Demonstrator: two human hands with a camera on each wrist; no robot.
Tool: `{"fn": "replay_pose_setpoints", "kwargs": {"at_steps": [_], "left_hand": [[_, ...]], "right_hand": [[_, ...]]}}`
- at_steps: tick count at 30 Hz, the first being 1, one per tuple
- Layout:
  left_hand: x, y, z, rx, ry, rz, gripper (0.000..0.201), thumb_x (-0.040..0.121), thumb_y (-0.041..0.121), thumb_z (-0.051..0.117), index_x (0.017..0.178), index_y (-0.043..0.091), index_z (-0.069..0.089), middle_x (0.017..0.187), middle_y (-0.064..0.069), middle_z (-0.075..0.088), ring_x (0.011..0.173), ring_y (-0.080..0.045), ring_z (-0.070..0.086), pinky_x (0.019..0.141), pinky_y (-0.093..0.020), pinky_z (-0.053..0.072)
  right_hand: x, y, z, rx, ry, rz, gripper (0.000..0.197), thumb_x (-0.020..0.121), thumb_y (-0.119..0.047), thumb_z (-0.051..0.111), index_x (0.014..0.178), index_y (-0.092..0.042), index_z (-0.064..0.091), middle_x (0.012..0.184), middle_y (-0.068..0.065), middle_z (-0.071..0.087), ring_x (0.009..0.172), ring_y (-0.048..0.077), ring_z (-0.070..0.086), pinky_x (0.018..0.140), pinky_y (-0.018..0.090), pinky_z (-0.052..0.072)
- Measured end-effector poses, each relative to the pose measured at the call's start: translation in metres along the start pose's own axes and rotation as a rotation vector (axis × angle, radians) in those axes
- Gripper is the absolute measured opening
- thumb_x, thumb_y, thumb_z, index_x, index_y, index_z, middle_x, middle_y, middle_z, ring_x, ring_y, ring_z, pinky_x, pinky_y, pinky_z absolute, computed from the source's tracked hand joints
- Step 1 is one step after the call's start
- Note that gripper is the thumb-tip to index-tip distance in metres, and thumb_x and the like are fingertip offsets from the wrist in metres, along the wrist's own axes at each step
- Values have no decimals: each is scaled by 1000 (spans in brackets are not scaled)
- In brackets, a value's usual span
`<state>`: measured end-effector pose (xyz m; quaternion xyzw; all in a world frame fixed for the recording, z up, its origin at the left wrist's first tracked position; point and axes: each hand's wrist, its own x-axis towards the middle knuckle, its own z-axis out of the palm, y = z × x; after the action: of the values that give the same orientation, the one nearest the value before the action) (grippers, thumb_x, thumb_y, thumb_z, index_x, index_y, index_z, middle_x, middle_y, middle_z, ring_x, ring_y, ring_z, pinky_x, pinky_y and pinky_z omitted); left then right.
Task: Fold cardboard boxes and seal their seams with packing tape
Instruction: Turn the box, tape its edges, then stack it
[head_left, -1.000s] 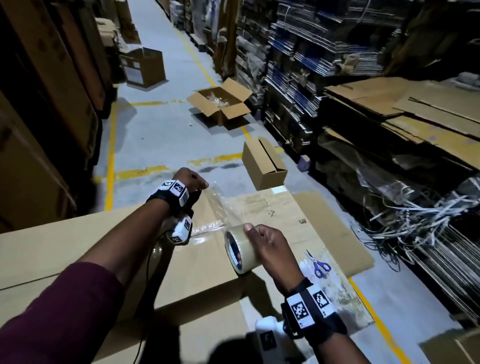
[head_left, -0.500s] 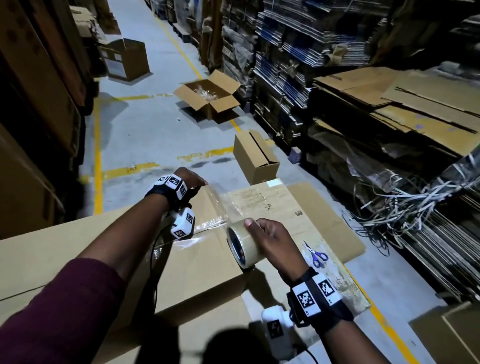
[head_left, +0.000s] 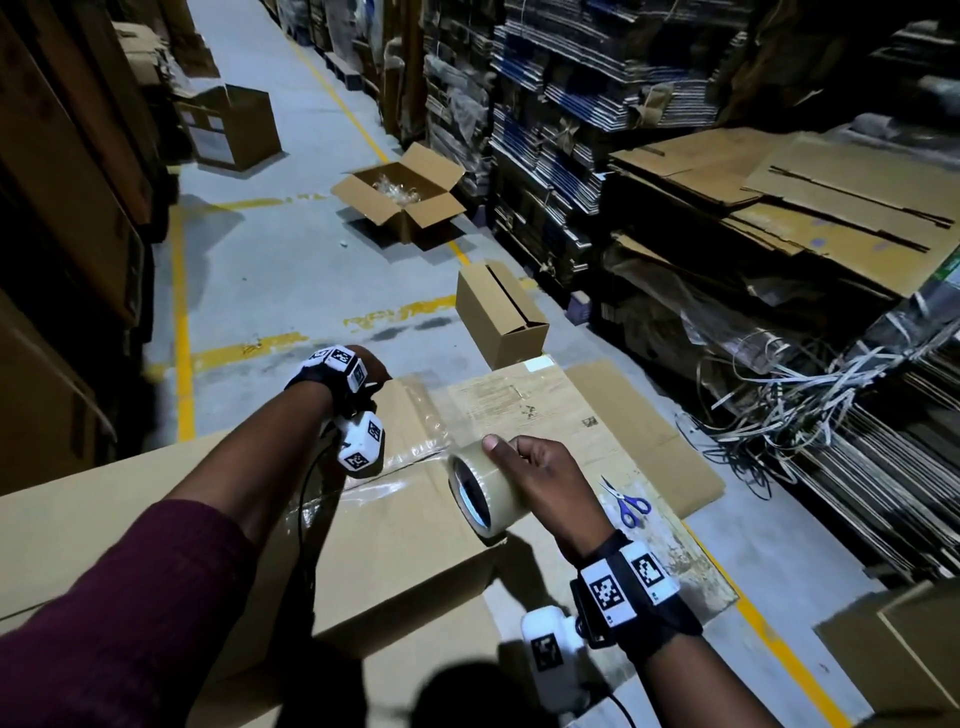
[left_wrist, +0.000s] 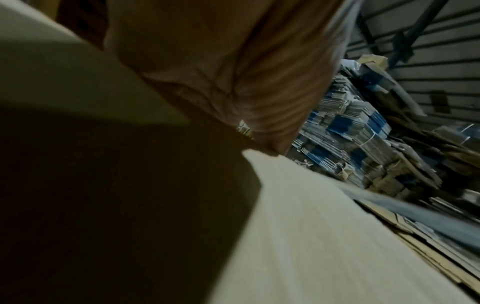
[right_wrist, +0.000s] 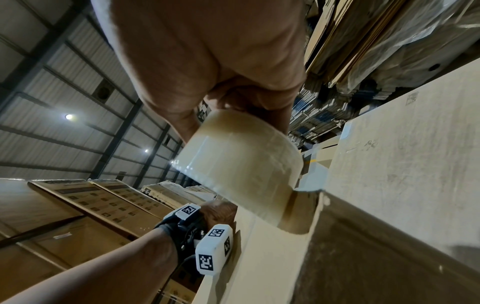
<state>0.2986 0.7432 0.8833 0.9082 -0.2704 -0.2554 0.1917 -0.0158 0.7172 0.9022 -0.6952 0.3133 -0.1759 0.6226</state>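
Your right hand (head_left: 540, 480) sat at the centre of the head view, fingers and thumb curled round the tape roll (head_left: 480, 493). The roll lay just left of your palm, its open core facing the lower left of the frame, and its lower rim met the top of the large box (head_left: 415, 561) near that box's right edge. In the right wrist view the roll (right_wrist: 241, 170) hung directly below your fingers, touching the cardboard.

A clear strip of tape (head_left: 415, 454) ran from the roll toward the upper left, lying along the box's seam. Your left hand (head_left: 371, 364) was at the far end of that strip, left of centre and above the roll, over the box's far edge. Its fingers were hidden behind the wrist band in the head view, and the left wrist view showed only palm close against cardboard, so I cannot tell how they lay.

Blue-handled scissors (head_left: 628, 506) lay on the flat cardboard sheet (head_left: 649, 441) right of your right hand, well apart from it.
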Motion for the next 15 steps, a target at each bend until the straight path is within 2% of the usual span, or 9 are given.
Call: {"fn": "replay_pose_setpoints", "kwargs": {"at_steps": [2, 4, 6, 8, 11, 12, 14, 15], "left_hand": [[3, -5, -4, -57, 49, -1, 43, 91, 19, 70, 126, -5, 63, 130, -21, 63, 119, -34, 61, 94, -34, 48], [-4, -3, -9, -179, 92, 11, 39, 85, 25, 78, 111, -3, 72, 115, -19, 71, 103, -32, 70, 93, -37, 55], [-14, 2, -5, -240, 79, 72, 31, 85, 27, 79, 98, -1, 77, 99, -14, 75, 91, -27, 71, 90, -41, 58], [-26, 2, 7, -273, 56, 125, 25, 85, 26, 79, 96, 4, 79, 93, -12, 74, 91, -25, 70, 87, -37, 57], [-32, -6, 23, -349, 99, 107, 24, 83, 32, 81, 99, 14, 81, 101, -7, 77, 99, -25, 69, 92, -34, 55], [-29, -8, 25, -381, 91, 83, 24, 82, 34, 82, 98, 16, 81, 100, -7, 77, 98, -25, 69, 93, -34, 55], [-26, -8, 26, -445, 38, 51, 20, 81, 33, 83, 92, 17, 81, 88, -7, 76, 96, -27, 71, 89, -33, 56], [-26, -7, 26, -467, 28, 44, 17, 81, 32, 83, 89, 17, 81, 84, -7, 75, 95, -29, 71, 87, -33, 56]], "right_hand": [[-3, 0, 1, -7, 22, -2, 71, 75, -70, 65, 70, -1, 51, 69, 7, 48, 66, 16, 48, 67, 33, 38], [-3, 1, 4, -9, 24, -2, 75, 75, -71, 65, 69, 1, 48, 69, 9, 45, 66, 16, 45, 66, 32, 36], [-3, 0, 7, -7, 19, 11, 69, 74, -73, 66, 68, -6, 54, 69, 10, 45, 67, 16, 46, 66, 33, 37], [0, 1, 8, 4, 13, 41, 68, 71, -77, 67, 71, -10, 60, 70, 10, 49, 69, 17, 49, 69, 34, 39], [0, 7, 10, 1, -4, 73, 91, 67, -87, 68, 73, 4, 58, 74, 11, 52, 73, 19, 51, 73, 36, 41], [-3, 8, 9, -1, 4, 72, 93, 68, -87, 67, 74, 6, 57, 75, 11, 52, 74, 18, 51, 73, 36, 40], [-13, 9, 6, 8, 21, 58, 85, 76, -79, 66, 76, 6, 57, 75, 9, 53, 75, 17, 51, 73, 35, 39], [-20, 10, 3, 21, 29, 47, 73, 82, -70, 66, 77, 2, 61, 75, 7, 56, 75, 16, 52, 73, 34, 40]]}}
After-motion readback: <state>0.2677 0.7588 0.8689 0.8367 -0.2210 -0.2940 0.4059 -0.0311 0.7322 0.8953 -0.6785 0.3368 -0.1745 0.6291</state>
